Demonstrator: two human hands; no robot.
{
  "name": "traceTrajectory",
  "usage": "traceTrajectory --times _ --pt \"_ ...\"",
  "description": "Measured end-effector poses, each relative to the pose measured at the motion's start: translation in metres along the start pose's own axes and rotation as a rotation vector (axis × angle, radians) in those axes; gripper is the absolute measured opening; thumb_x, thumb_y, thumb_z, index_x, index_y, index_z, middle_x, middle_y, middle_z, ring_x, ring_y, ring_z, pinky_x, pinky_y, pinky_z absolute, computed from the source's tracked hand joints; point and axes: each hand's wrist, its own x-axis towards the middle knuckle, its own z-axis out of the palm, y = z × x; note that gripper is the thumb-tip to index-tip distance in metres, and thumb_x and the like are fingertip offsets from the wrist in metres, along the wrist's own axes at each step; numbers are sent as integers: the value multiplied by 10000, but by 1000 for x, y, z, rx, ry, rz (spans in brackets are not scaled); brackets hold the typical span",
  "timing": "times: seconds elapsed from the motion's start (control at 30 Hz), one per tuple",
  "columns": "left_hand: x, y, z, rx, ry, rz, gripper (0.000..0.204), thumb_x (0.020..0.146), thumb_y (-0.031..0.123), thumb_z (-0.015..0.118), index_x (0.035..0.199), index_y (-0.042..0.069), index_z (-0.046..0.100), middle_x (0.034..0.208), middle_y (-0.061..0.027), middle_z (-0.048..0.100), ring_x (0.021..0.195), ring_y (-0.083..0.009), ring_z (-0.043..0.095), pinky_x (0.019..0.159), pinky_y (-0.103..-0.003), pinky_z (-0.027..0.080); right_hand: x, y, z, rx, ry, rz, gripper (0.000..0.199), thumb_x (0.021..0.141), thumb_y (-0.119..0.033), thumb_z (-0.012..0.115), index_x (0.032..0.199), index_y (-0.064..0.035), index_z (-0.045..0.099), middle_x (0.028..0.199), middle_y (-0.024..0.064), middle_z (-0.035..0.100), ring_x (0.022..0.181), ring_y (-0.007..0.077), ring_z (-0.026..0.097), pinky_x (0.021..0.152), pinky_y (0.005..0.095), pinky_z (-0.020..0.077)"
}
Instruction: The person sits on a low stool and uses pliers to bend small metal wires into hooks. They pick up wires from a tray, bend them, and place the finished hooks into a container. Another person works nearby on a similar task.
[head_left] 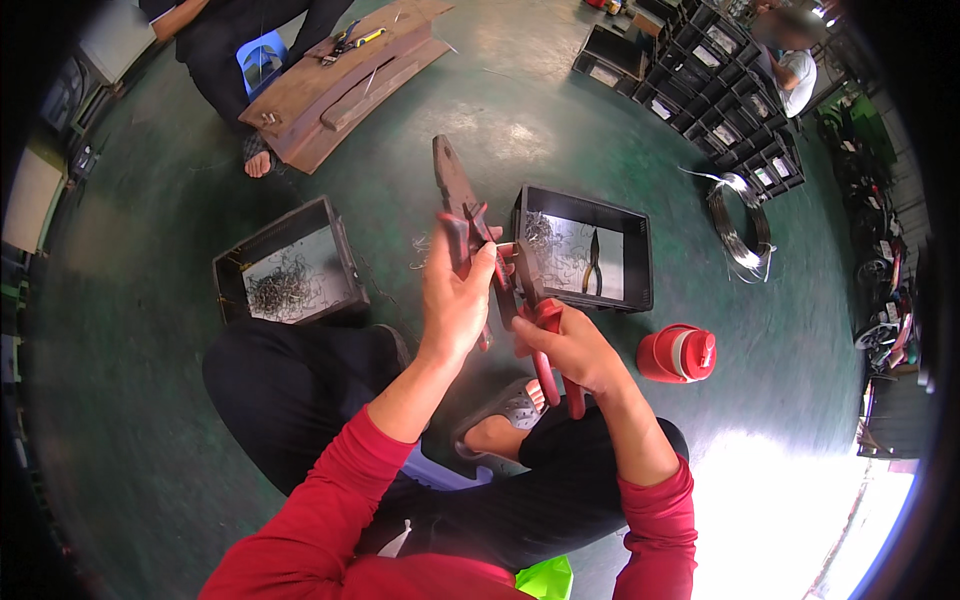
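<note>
My left hand is wrapped round a pair of rusty, long-jawed pliers with red grips, jaws pointing away from me. At its thumb and fingertips sits a short bit of wire, its far shape hidden by the fingers. My right hand grips a second pair of pliers, red-handled, whose dark jaws come up against that wire beside the left fingers. Both hands are held in front of me, above the floor between two black crates.
Small bent wire pieces lie in the left crate and the right crate, which also holds thin-nosed pliers. A red jug stands at right. Farther off are a wire coil, stacked crates, a rusty metal beam and two people.
</note>
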Motion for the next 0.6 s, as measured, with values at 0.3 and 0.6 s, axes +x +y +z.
traceTrajectory --times 0.3,0.6 --pt "1 -4 -2 81 -15 -10 384 949 69 538 1313 31 422 1144 -113 592 935 -173 625 776 -334 554 1 -3 4 -72 105 68 405 895 -375 589 962 24 597 780 95 642 717 164 612 686 301 479" --pt "3 -14 -28 190 -204 -174 445 902 -7 536 1332 35 428 1190 -95 582 967 -183 625 761 -322 537 9 0 -32 -63 340 35 432 868 -379 600 872 53 611 668 122 627 659 219 641 667 356 488"
